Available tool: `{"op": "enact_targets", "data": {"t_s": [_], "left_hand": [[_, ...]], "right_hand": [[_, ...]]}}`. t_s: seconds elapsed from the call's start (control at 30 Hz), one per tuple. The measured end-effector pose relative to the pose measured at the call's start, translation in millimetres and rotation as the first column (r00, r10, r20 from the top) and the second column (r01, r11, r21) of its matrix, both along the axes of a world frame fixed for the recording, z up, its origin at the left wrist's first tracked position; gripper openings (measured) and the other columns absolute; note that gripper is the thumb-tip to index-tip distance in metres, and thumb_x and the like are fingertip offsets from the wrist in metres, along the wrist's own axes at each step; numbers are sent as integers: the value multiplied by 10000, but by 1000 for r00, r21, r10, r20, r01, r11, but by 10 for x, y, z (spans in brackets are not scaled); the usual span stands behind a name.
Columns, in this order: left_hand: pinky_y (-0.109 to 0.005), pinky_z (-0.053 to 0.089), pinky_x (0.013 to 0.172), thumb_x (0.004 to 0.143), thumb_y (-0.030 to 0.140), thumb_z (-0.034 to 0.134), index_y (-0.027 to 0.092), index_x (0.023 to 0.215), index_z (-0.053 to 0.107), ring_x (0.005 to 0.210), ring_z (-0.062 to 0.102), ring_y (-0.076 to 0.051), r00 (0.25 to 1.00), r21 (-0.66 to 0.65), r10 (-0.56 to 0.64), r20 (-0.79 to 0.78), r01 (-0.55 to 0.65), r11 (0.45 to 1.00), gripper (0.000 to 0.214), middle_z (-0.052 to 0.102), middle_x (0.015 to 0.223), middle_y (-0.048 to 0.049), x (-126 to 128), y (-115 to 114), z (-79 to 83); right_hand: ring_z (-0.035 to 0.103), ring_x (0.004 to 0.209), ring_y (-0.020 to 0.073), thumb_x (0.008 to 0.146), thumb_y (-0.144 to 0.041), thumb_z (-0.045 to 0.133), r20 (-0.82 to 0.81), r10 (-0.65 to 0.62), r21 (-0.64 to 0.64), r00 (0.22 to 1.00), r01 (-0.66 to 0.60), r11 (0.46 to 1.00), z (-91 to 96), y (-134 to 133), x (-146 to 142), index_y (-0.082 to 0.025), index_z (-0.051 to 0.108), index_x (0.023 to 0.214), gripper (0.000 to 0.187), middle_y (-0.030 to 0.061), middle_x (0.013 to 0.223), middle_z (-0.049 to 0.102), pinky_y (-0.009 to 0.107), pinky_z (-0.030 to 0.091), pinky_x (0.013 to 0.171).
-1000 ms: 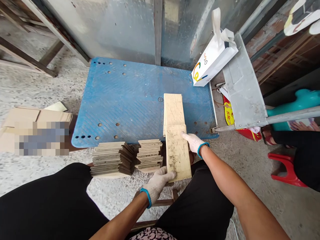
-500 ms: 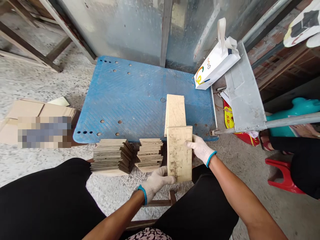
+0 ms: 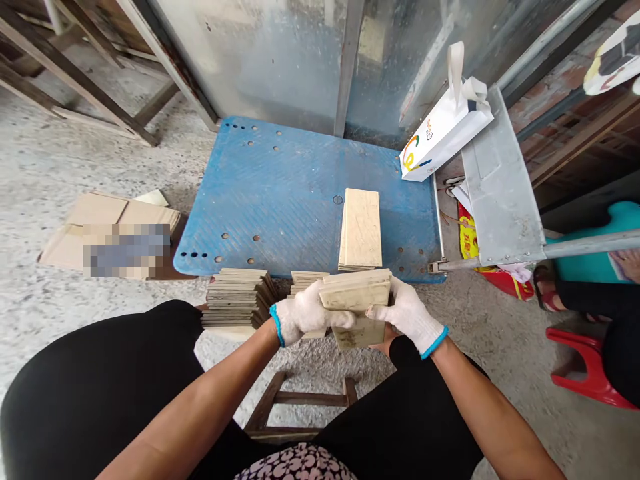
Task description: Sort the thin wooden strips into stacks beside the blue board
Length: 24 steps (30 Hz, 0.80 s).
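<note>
Above a concrete floor (image 3: 60, 167), both hands, left (image 3: 300, 313) and right (image 3: 407, 313), are gripping stiff, probably light boards (image 3: 357, 293) by the ends.

Rough concrete floor (image 3: 75, 167), metal wall (image 3: 280, 60), red stool (image 3: 580, 367).

Hidden and cropped parts: the left hand (image 3: 305, 313) and right hand (image 3: 407, 313) cover the ends of the held boards (image 3: 356, 293), so their count cannot be told. A blurred patch masks the cardboard box (image 3: 100, 220). The red stool (image 3: 590, 370) is cut by the right edge.
</note>
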<state>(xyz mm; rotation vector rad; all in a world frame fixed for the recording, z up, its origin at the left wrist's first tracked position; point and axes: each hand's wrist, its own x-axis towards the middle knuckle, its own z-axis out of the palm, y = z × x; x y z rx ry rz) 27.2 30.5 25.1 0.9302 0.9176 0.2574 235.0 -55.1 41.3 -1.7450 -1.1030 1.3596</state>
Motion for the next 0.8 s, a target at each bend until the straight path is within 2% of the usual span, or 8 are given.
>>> {"op": "enact_targets", "data": {"t_s": [0.17,0.23,0.33,0.43,0.5,0.6,0.67,0.8], "left_hand": [[-323,540,758,496,227,837,150,1077,727,920,666,-288,991,133,-114,-74,123,983,596,747,939,-68,-27,-305,-169],[-309,534,718,536,249,818,147,1089,727,873,670,-277,984,154,-147,-103,161,975,570,747,921,-60,-19,-418,-233],[-291,514,676,598,267,775,163,1112,724,823,668,-258,965,170,-192,-176,222,960,527,745,904,-40,1,-561,-295],[-274,489,673,611,247,749,206,1094,736,808,664,-239,948,202,-253,-193,291,935,485,741,909,-16,-7,-689,-332],[-269,476,693,576,227,753,241,1099,734,821,660,-236,949,217,-270,-160,301,929,523,742,930,0,-29,-766,-355],[-270,457,724,542,217,757,277,1110,729,826,654,-239,950,193,-260,-172,292,937,572,747,929,13,-64,-860,-408],[-268,449,734,563,230,751,287,1105,732,840,653,-240,939,188,-274,-207,313,931,546,746,952,8,-79,-907,-461],[-271,454,735,619,282,741,295,1134,722,884,650,-246,922,220,-320,-217,366,904,515,733,1037,-4,-80,-957,-582]], "right_hand": [[620,1000,249,620,-329,820,103,179,-81,978,-171,982,143,-35,59,-184,628,1054,496,55,1061,695,364,482,887],[607,1054,264,592,-308,834,194,270,-130,943,-248,960,258,-42,104,-196,603,1152,616,68,1144,671,387,467,925],[537,1199,272,569,-265,837,313,298,-140,902,-267,954,375,-64,155,-212,521,1306,804,88,1325,571,401,405,1028],[532,1205,255,592,-300,830,365,361,-129,858,-337,933,366,-109,139,-211,518,1327,804,89,1338,551,376,400,1034],[564,1148,271,578,-363,839,394,512,-224,763,-460,859,303,-140,81,-213,541,1310,804,93,1272,590,380,428,983],[610,1033,306,586,-443,822,379,747,-453,546,-595,664,169,-168,-51,-233,583,1245,732,91,1157,639,391,466,858],[625,974,314,620,-477,791,355,835,-557,420,-622,550,79,-170,-134,-246,609,1167,620,84,1090,651,376,472,771],[637,938,285,750,-480,694,380,886,-611,266,-647,456,-48,-161,-219,-240,632,1019,366,73,1018,653,335,455,721]]}}
